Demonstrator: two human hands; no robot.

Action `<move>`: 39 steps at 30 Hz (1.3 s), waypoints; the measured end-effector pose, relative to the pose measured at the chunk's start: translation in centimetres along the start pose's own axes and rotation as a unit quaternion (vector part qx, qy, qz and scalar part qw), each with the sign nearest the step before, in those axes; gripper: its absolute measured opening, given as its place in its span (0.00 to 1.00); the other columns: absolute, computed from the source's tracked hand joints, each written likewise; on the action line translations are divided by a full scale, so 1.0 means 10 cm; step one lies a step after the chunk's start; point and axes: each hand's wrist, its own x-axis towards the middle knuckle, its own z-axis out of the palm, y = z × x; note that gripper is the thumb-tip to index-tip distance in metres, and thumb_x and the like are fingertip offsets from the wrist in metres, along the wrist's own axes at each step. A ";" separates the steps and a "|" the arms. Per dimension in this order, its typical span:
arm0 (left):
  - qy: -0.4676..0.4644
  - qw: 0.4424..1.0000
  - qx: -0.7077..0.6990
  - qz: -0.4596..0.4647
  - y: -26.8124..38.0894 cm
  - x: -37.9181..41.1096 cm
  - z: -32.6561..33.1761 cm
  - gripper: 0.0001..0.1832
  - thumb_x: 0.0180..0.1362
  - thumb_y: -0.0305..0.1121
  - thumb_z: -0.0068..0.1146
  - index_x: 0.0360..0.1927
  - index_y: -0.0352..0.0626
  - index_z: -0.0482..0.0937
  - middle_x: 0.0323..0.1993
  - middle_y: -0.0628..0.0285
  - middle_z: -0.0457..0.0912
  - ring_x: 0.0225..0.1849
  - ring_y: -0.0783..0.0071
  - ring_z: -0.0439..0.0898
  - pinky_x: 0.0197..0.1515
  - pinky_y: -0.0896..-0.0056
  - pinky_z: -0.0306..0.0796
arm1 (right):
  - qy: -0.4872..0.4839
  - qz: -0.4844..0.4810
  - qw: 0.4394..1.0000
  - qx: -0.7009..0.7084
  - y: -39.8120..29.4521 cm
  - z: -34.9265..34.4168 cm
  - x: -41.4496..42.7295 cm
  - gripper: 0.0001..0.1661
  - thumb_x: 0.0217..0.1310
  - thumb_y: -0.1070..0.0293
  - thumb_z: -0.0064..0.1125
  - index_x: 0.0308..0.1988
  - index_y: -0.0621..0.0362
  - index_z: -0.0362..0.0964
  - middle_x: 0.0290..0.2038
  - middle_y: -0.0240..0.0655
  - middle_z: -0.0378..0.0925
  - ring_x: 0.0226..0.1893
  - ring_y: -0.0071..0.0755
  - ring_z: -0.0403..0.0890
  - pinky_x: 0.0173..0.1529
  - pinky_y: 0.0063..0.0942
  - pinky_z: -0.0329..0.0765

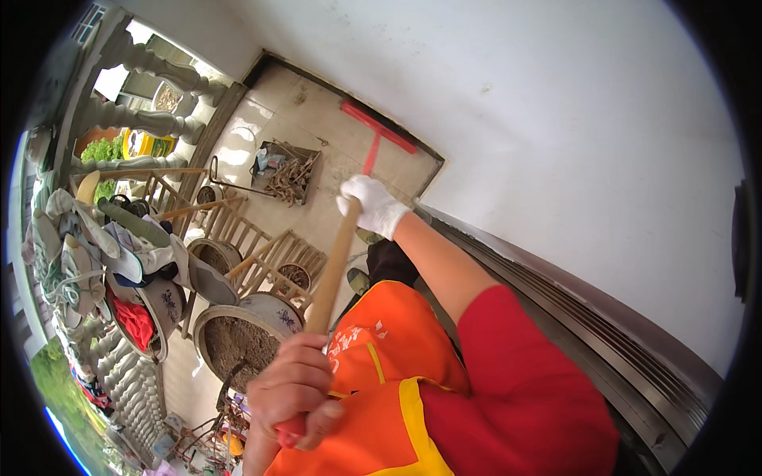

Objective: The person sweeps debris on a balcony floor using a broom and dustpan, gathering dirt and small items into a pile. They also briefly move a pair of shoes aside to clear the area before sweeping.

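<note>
My right hand [372, 205], in a white glove, grips the wooden handle [333, 273] of a long floor tool partway along its shaft. Bare and lower down, my left hand [294, 387] is closed round the top end, where a red cap shows. The wide red head [378, 127] lies on the tiled floor along the foot of the white wall; whether it is a broom or a squeegee I cannot tell. Left of the shaft, a dark dustpan [314, 156] with a bent metal handle holds dry plant debris [292, 177] and some crumpled scraps.
Large planters of soil [238, 345] and slatted wooden racks [238, 232] stand at left. Shoes and cloths [128, 244] are piled beside a stone balustrade [149, 122]. Metal door tracks [565, 333] run along the right. Bare branches [223, 410] stick up at lower left.
</note>
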 end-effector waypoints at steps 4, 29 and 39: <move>-0.035 0.998 -0.037 -0.044 0.14 -0.10 -0.03 0.10 0.42 0.23 0.61 0.15 0.38 0.69 0.17 0.59 0.73 0.25 0.62 0.75 0.47 0.52 0.70 | 0.037 0.026 0.999 0.018 -0.04 0.14 -0.50 0.13 0.45 0.71 0.57 0.15 0.57 0.62 0.18 0.44 0.67 0.22 0.49 0.71 0.27 0.39 0.68; -0.023 0.999 -0.040 -0.011 0.02 -0.06 0.10 0.10 0.37 0.19 0.56 0.14 0.38 0.66 0.17 0.60 0.70 0.23 0.61 0.72 0.41 0.53 0.70 | 0.105 0.073 0.992 -0.013 0.16 0.26 -0.60 0.14 0.49 0.66 0.57 0.18 0.58 0.62 0.20 0.45 0.67 0.26 0.51 0.72 0.30 0.40 0.69; -0.001 0.999 -0.042 0.032 0.84 -0.28 0.01 0.09 0.47 0.28 0.54 0.16 0.38 0.68 0.15 0.58 0.70 0.18 0.65 0.70 0.34 0.51 0.67 | 0.051 -0.027 0.997 0.042 -0.74 0.29 -0.73 0.13 0.47 0.70 0.60 0.19 0.56 0.62 0.18 0.42 0.67 0.24 0.49 0.72 0.29 0.39 0.70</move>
